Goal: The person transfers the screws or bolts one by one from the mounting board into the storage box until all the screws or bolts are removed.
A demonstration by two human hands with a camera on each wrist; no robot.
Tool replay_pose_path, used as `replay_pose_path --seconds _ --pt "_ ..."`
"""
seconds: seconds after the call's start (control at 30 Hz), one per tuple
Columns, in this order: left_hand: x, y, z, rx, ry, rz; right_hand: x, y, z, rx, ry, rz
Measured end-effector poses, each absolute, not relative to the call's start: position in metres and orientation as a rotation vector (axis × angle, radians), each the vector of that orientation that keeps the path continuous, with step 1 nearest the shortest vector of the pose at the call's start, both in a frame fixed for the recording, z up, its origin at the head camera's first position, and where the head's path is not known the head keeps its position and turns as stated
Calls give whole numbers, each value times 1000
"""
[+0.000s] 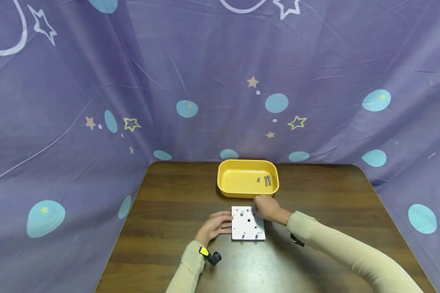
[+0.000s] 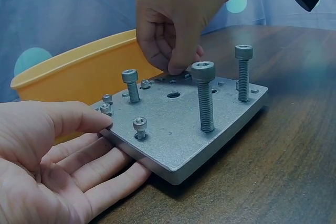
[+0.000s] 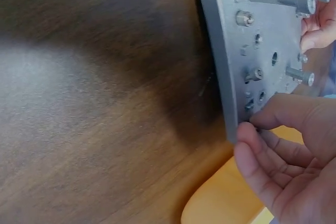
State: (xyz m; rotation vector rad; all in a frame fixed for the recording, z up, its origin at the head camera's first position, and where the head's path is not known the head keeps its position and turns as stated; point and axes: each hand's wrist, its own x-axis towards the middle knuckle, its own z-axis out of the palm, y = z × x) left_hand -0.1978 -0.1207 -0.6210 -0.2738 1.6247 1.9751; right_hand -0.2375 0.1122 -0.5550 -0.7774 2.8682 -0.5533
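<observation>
A square silver metal plate (image 1: 245, 228) with several holes lies on the table. My left hand (image 1: 214, 226) grips its left edge, the thumb at the top edge and the fingers along the side and underneath. Socket head screws stand in the plate, among them a long screw (image 2: 206, 103), another long screw (image 2: 243, 74) and a short screw (image 2: 139, 125). Over the plate's far right corner, my right hand (image 3: 302, 150) pinches a small dark piece (image 3: 258, 128) between thumb and fingertip, right at the surface. The fingers hide most of this piece, so I cannot tell its kind.
A yellow plastic tray (image 1: 238, 194) stands just behind the plate. In its right part lie two long screws (image 1: 267, 180) and a small metal piece (image 1: 258, 179). The wooden table (image 1: 176, 203) reaches back to a purple curtain (image 1: 212, 61) with stars and balloons.
</observation>
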Motion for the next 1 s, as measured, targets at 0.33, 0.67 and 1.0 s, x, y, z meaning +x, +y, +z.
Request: replay_pose_path --seconds 0.33,0.67,1.0 --pt "-198 -121 -618 -301 1609 1982 -241 116 -564 -890 2857 -544" --pt "-198 -122 -620 -287 1604 1981 -243 118 -570 -917 2861 -523" --pt "-198 -123 -623 -288 1628 1974 -245 121 -567 -883 2828 -552"
